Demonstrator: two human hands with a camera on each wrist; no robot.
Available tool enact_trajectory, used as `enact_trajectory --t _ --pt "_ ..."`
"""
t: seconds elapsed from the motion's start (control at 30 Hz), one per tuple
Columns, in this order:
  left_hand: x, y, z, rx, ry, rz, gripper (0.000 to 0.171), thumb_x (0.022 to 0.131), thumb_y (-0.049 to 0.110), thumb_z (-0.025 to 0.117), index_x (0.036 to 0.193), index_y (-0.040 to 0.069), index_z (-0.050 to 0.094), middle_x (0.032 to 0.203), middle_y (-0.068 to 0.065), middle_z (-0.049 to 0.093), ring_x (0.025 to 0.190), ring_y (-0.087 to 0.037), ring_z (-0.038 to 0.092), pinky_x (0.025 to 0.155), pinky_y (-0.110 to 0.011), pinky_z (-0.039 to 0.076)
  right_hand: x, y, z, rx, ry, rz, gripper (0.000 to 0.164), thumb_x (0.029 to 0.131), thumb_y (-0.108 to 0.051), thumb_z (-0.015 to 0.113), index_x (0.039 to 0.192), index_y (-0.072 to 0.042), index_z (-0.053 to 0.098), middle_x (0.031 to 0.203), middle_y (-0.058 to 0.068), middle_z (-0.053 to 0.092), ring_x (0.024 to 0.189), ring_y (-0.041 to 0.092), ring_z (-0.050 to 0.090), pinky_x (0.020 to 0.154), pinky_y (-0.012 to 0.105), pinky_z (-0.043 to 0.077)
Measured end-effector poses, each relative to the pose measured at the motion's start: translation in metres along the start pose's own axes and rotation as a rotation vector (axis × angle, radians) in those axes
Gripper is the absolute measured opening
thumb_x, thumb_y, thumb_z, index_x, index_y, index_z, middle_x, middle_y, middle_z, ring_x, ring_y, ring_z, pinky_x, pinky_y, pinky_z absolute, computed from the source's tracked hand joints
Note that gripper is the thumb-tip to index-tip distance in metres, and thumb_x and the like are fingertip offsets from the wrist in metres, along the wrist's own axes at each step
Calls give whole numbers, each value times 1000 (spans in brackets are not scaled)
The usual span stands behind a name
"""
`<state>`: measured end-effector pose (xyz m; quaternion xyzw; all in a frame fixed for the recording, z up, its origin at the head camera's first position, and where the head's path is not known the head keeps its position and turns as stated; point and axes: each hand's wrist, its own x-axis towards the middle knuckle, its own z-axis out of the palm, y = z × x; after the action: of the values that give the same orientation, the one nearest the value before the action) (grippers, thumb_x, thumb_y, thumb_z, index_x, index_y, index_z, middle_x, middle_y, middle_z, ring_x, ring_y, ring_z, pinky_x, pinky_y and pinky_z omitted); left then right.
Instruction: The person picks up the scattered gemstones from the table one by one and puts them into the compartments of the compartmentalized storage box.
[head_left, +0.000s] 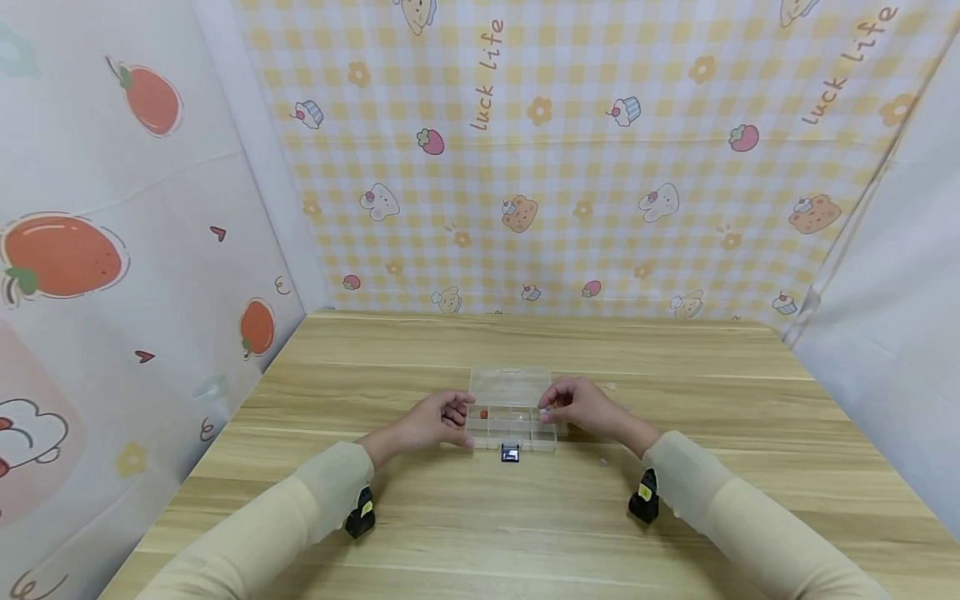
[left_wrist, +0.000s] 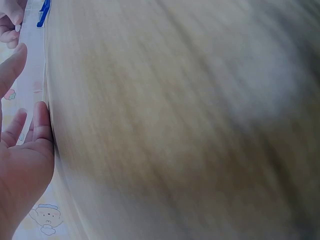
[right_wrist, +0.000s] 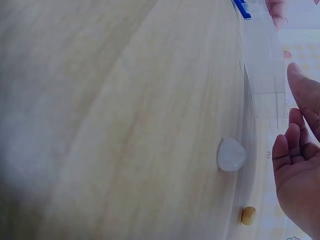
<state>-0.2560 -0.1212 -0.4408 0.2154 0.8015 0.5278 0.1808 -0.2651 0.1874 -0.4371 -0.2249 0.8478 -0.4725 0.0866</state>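
Observation:
A clear plastic compartment box (head_left: 522, 446) lies on the table with its lid (head_left: 510, 385) raised at the back and a blue latch (head_left: 510, 452) at the front. An orange bead-like stone (head_left: 483, 414) sits in its back left compartment. My left hand (head_left: 438, 418) rests against the box's left end, fingers loosely bent and thumb near the front corner. Over the back right compartment my right hand (head_left: 583, 406) pinches a small whitish stone (left_wrist: 18, 28) between thumb and finger. In the right wrist view that stone is hidden.
Right of the box, small loose stones lie on the wooden table (head_left: 465, 525): a whitish translucent one (right_wrist: 231, 155), an amber one (right_wrist: 249, 215), and a pale one (head_left: 603, 462) nearer the front. A patterned curtain (head_left: 562, 167) hangs behind the table.

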Motion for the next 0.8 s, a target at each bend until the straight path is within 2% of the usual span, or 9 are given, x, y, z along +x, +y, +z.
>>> enact_trajectory --t 0.17,0.4,0.47,0.73,0.8 --pt "0 0 0 5 1 4 70 74 0 83 134 -8 47 113 -16 52 99 -26 52 86 -33 47 -1 -5 1 1 1 2 13 84 -5 75 95 1 71 85 6 56 71 19 42 58 23 35" --pt "0 1 0 7 -1 -4 70 75 1 83 134 -7 47 114 -16 51 100 -26 52 86 -32 47 -11 -35 -1 -6 -9 -4 14 83 0 74 94 7 69 82 9 58 69 19 43 58 22 36" --pt "0 0 0 5 -1 -8 70 75 1 83 134 -7 47 114 -16 51 100 -26 52 85 -32 48 -12 -37 -1 -10 -10 -9 14 83 0 74 94 8 68 82 9 58 69 18 43 58 22 36" --pt "0 0 0 4 -1 -10 70 75 2 83 134 -7 47 114 -15 51 100 -27 52 85 -32 47 -1 -1 1 -21 0 -24 14 83 -5 76 94 2 70 83 3 58 69 17 43 56 23 35" --pt "1 0 0 1 -4 -6 71 74 1 83 135 -8 47 114 -16 51 100 -27 52 84 -32 48 0 1 0 -20 -2 -25 14 83 -7 77 94 -1 70 84 3 58 69 17 43 57 24 36"
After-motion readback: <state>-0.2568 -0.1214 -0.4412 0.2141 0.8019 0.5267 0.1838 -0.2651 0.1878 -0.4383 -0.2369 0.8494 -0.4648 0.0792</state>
